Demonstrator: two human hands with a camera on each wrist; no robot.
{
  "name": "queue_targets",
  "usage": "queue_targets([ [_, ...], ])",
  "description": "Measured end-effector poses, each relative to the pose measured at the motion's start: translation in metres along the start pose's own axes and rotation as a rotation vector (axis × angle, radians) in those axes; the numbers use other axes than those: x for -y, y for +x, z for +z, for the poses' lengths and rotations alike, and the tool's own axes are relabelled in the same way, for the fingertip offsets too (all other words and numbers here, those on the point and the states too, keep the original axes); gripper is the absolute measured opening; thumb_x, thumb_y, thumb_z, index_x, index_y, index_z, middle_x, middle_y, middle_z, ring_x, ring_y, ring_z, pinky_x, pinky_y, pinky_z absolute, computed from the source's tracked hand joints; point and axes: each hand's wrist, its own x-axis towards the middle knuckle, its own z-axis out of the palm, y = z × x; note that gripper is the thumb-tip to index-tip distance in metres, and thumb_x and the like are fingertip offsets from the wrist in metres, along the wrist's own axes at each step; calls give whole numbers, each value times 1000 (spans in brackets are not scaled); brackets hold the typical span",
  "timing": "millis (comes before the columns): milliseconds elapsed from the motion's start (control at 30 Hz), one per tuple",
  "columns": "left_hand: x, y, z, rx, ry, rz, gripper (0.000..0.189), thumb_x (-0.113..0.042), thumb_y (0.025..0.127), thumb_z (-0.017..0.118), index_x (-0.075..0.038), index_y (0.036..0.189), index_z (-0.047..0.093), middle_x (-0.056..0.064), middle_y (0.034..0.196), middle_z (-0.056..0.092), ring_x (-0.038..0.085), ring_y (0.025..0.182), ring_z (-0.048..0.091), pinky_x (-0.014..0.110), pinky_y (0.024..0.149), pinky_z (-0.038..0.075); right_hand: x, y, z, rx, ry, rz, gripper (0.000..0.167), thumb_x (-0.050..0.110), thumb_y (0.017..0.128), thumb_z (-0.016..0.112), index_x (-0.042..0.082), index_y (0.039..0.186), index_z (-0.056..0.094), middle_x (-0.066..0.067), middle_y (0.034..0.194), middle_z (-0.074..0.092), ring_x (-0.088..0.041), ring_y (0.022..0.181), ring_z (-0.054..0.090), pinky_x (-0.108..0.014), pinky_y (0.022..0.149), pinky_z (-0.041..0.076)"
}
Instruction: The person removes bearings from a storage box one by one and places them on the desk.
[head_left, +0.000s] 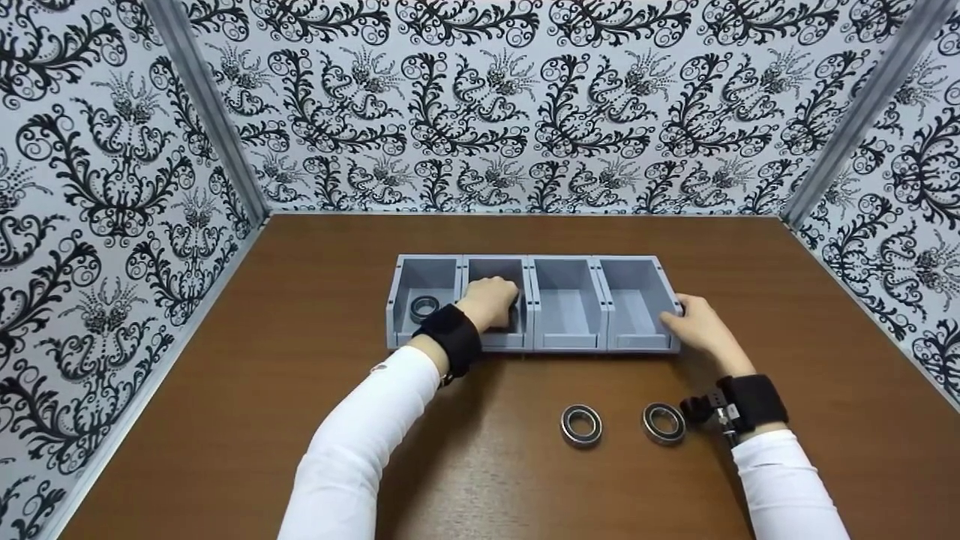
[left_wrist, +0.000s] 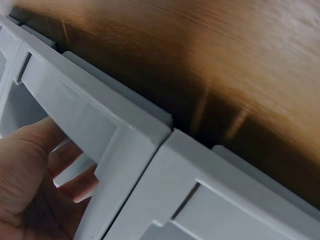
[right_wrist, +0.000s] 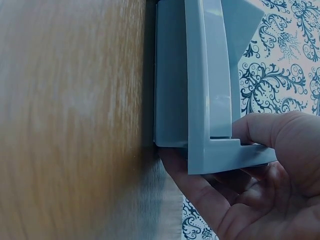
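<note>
A row of grey open-front bins (head_left: 568, 342) stands on the table. My left hand (head_left: 491, 300) reaches down into the second bin from the left, its fingers (left_wrist: 75, 187) bent behind the front lip in the left wrist view. Something dark shows beside that hand in the head view; I cannot tell whether the fingers hold it. My right hand (head_left: 701, 326) grips the side wall of the rightmost bin (right_wrist: 220, 157), thumb inside and fingers outside. A ball bearing (head_left: 424, 307) lies in the leftmost bin.
Two more ball bearings, one (head_left: 581, 426) left of the other (head_left: 664, 424), lie on the brown table (head_left: 480, 480) in front of the bins. The second is close to my right wrist strap (head_left: 754, 401). Patterned walls (head_left: 495, 105) enclose the table at the back and sides.
</note>
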Motion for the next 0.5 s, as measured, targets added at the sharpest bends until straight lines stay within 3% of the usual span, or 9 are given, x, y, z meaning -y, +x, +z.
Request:
queue_targets([
  [33, -3, -5, -7, 30, -11, -16, 6, -3, 88, 67, -3, 83, 64, 17, 108, 75, 35, 102, 72, 48, 85, 59, 0, 0, 0, 0, 2, 1, 40, 1, 95, 56, -24, 127, 56, -36, 113, 65, -34, 94, 63, -38, 82, 50],
  [200, -4, -7, -8, 26, -24, -26, 18, -2, 88, 68, -8, 77, 55, 16, 107, 75, 33, 101, 73, 47, 86, 58, -1, 1, 1, 3, 3, 9, 41, 1, 95, 55, -24, 127, 55, -35, 112, 66, -31, 91, 62, -36, 80, 50],
  [333, -4, -8, -8, 22, -36, -30, 11, -3, 88, 70, -6, 81, 62, 16, 107, 75, 34, 99, 73, 48, 85, 58, -1, 1, 0, 15, 14, 26, 44, 2, 96, 55, -24, 130, 53, -38, 116, 64, -35, 96, 64, -36, 81, 51],
  [500, -3, -6, -7, 22, -50, -31, 7, -3, 87, 71, -5, 84, 65, 17, 107, 75, 34, 99, 73, 48, 85, 58, -1, 1, 0, 3, 5, 7, 41, 1, 95, 56, -24, 126, 55, -35, 110, 66, -31, 91, 63, -34, 79, 50],
])
